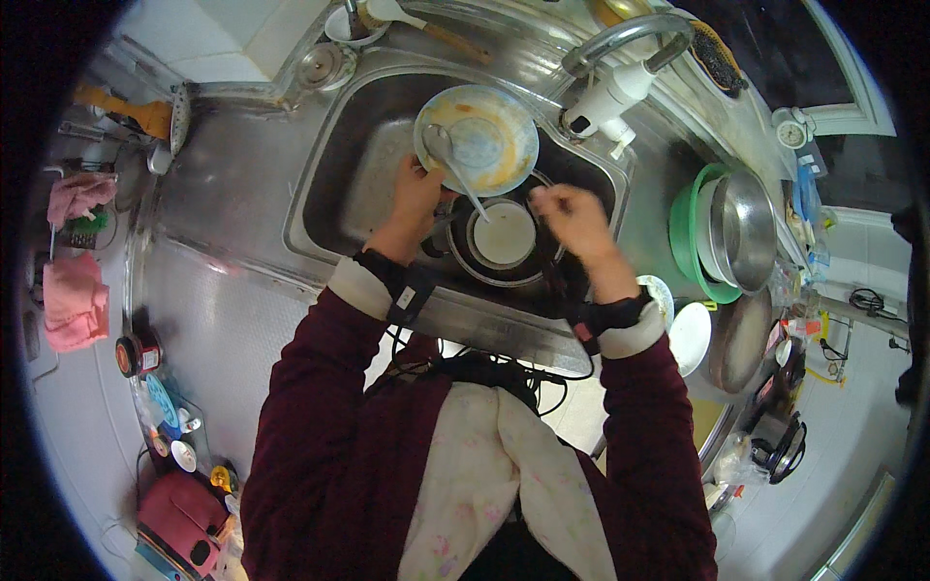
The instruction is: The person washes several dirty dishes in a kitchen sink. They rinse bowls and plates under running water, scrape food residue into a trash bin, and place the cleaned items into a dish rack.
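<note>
A stained, light blue and white plate [501,123] is held tilted over the sink by my left hand [415,200], whose fingers grip its lower left rim. A metal spoon [459,174] lies across the plate, its handle pointing down towards a pot [465,258] in the sink. Inside the pot sits a small round bowl [503,234] with cloudy liquid. To the right of the plate, above the sink, my right hand [570,218] has curled, blurred fingers; whether it holds something is unclear.
The steel sink [309,196] surrounds the pot. A white faucet with a curved metal spout [610,94] stands at the back right. Nested basins [683,240] and white dishes [690,338] sit on the right. A wooden-handled brush [443,33] and a lidded glass jar [322,67] lie behind.
</note>
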Motion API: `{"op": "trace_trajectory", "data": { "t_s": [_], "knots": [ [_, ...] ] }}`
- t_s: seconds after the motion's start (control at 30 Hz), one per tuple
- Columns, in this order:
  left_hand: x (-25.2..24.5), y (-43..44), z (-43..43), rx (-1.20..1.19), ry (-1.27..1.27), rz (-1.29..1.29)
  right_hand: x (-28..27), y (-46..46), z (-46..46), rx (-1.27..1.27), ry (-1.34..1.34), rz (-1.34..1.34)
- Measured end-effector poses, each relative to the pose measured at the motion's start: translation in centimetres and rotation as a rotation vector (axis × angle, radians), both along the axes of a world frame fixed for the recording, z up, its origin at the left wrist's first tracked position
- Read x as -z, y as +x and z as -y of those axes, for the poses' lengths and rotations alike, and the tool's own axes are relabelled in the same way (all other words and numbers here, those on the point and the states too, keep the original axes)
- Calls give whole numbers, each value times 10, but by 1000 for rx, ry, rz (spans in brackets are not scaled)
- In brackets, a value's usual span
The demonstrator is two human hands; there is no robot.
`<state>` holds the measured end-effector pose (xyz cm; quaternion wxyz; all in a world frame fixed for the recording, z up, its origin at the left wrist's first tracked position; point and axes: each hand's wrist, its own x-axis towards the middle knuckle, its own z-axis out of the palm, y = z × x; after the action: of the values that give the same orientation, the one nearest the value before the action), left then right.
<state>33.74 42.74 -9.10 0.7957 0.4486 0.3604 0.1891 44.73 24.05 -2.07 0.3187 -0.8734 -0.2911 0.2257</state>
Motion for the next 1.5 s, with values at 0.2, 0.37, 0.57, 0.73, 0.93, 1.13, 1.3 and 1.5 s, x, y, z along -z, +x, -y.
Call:
{"op": "trace_trajectory", "data": {
  "t_s": [0.2,0.37,0.57,0.73,0.93,1.13,1.3,1.5],
  "knots": [
    [-2,-5,9,-29,-22,23,19,-39,-37,17,-159,-796],
    [-8,-13,4,-18,-36,-3,9,-39,-23,66,40,-690],
    [-8,-15,11,3,-41,-21,-4,-14,-6,249,100,-618],
    [-11,-14,16,37,-13,-21,-4,-10,-13,262,152,-596],
    [-15,-17,13,31,-48,-24,-15,-22,-6,-15,-1,396],
    [-8,-23,16,104,-24,-1,-40,-19,7,127,-183,544],
    [-6,-20,23,150,-50,2,-24,-13,-8,68,-174,586],
    [-14,-19,27,116,-71,-18,-15,-29,-15,-141,9,523]
  ]
}}
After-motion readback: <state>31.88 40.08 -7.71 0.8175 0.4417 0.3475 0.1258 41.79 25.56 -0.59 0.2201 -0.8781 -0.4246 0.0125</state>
